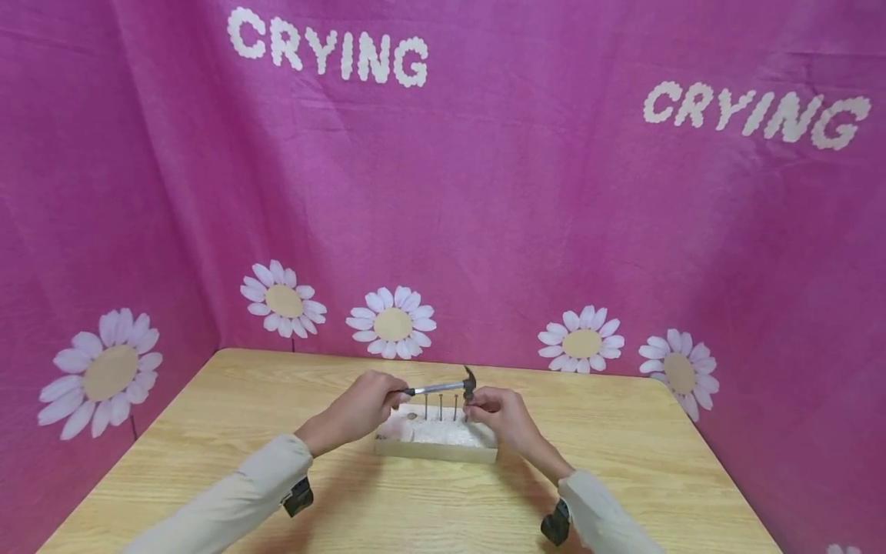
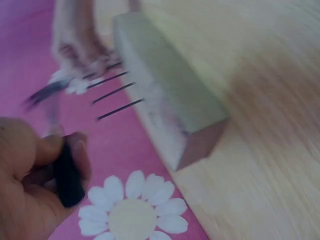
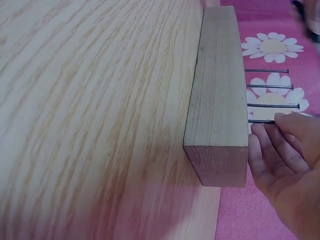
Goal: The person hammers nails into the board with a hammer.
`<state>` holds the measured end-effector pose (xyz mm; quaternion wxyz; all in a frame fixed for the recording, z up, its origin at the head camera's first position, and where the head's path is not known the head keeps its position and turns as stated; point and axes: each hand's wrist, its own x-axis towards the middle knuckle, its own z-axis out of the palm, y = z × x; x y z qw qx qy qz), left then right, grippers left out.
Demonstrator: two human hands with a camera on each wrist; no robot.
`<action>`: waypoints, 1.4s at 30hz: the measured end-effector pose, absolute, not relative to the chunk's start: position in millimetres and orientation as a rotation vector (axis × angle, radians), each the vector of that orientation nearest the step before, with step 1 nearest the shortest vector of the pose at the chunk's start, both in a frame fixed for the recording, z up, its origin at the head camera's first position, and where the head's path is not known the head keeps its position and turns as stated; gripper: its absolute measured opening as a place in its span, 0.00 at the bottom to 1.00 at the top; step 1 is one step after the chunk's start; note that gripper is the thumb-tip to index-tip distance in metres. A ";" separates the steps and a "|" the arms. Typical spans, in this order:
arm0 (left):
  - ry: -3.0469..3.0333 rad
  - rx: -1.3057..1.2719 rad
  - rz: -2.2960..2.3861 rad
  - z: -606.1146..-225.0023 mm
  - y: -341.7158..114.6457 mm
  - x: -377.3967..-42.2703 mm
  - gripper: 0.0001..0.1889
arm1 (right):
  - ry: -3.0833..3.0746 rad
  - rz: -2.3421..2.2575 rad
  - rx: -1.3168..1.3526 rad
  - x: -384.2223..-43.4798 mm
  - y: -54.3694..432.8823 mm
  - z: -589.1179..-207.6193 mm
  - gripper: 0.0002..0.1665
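A claw hammer is gripped near the end of its black handle by my left hand. Its dark head lies over the right end of a wooden block, close above my right fingers. My right hand pinches a nail between thumb and fingers at the block's right end. Three more nails, among them the leftmost nail, stand upright in a row along the block's top, left of the pinched one. In the left wrist view, the hammer head is blurred.
The block sits on a light wood-grain table. Behind and at both sides hangs a pink cloth with white flowers and lettering. On the block's top, left of the nails, is a small dark oval spot.
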<state>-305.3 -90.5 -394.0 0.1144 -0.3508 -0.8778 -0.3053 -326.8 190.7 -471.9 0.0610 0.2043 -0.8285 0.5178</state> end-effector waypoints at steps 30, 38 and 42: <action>-2.517 -0.978 -0.991 -401.1 -87.3 -304.2 0.06 | -2.532 1.583 0.624 -324.5 192.2 -469.7 0.06; -2.645 -1.058 -0.894 -398.9 -93.3 -309.1 0.09 | -2.524 1.606 0.622 -323.6 190.6 -465.7 0.04; -2.584 -0.969 -0.930 -400.5 -93.6 -306.9 0.07 | -2.520 1.616 0.626 -323.8 191.3 -467.5 0.05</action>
